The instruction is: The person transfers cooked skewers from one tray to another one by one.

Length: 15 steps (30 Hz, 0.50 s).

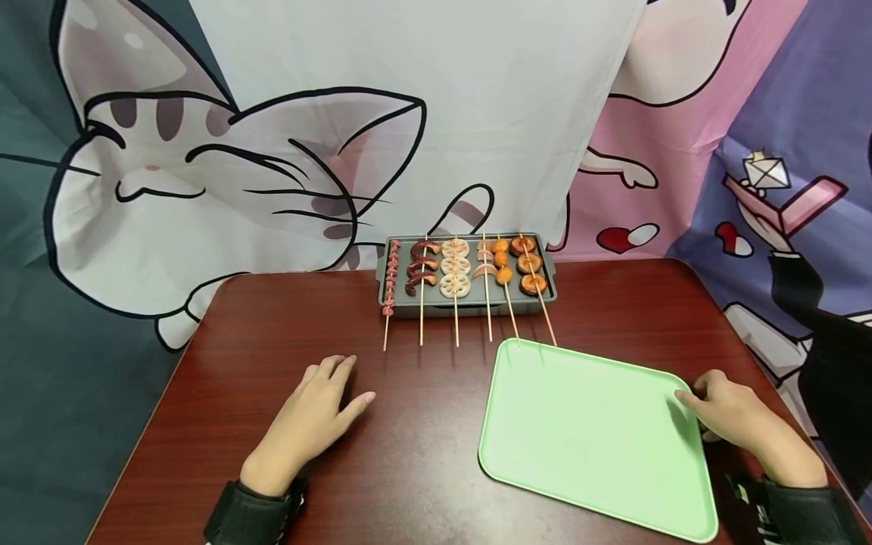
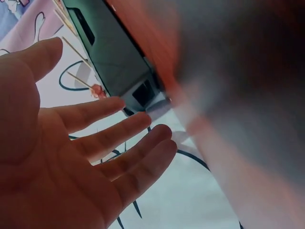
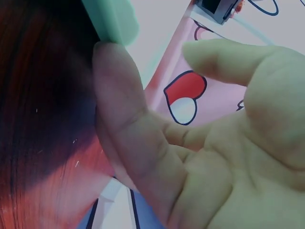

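At the lower left of the head view the left hand (image 1: 309, 424) lies palm down on the dark red table (image 1: 422, 454), fingers straight and a little spread, holding nothing; the left wrist view shows the same flat, relaxed fingers (image 2: 119, 138).

Toward the upper middle, at the far edge of the table, stands a grey tray (image 1: 402, 299) with raised walls. In it lie six skewers side by side, their bare sticks jutting out over the near wall. From the left: a thin string of small pinkish-red pieces (image 1: 391, 278), dark curled pieces (image 1: 421, 269), three pale lotus-root slices (image 1: 455, 266), pale pink pieces (image 1: 485, 261), small orange balls (image 1: 502, 261), and brown rounds (image 1: 528, 265). The tips of the two rightmost sticks reach the far edge of the next tray.

That green tray (image 1: 586, 431), flat with a low rim and nothing in it, fills the lower right of the frame. It looks like thin, stiff plastic, probably light and rather smooth, so it should slide easily on the polished wood; the rim is the natural place to take it.

At the right edge the right hand (image 1: 732, 416) rests against that rim, fingers loosely curled, fingertips touching it. The right wrist view shows a finger (image 3: 119, 95) meeting the green corner (image 3: 112, 19), but whether the hand truly pinches it I cannot tell.
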Tool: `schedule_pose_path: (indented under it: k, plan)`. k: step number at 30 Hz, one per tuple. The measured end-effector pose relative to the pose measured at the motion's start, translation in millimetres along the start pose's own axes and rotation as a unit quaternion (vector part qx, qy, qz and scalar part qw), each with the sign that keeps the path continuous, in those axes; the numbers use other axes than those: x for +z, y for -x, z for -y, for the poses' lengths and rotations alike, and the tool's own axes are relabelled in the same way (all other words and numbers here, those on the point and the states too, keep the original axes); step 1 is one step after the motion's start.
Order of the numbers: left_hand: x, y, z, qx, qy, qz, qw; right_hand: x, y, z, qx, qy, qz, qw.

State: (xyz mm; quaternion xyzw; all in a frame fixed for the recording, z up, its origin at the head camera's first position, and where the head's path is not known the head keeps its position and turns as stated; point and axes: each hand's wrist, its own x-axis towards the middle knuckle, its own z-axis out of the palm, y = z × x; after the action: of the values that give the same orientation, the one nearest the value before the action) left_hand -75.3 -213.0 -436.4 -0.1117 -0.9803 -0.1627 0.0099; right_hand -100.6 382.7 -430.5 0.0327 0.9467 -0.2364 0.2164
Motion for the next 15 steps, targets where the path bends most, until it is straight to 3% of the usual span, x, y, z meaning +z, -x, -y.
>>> schedule_pose_path:
  k: [15]
  plan:
    - [4.8,-10.0,-23.6,0.029,0.016,0.037,0.9988,16.4,5.0,-11.0,0.006,-0.042,0.021,0.999]
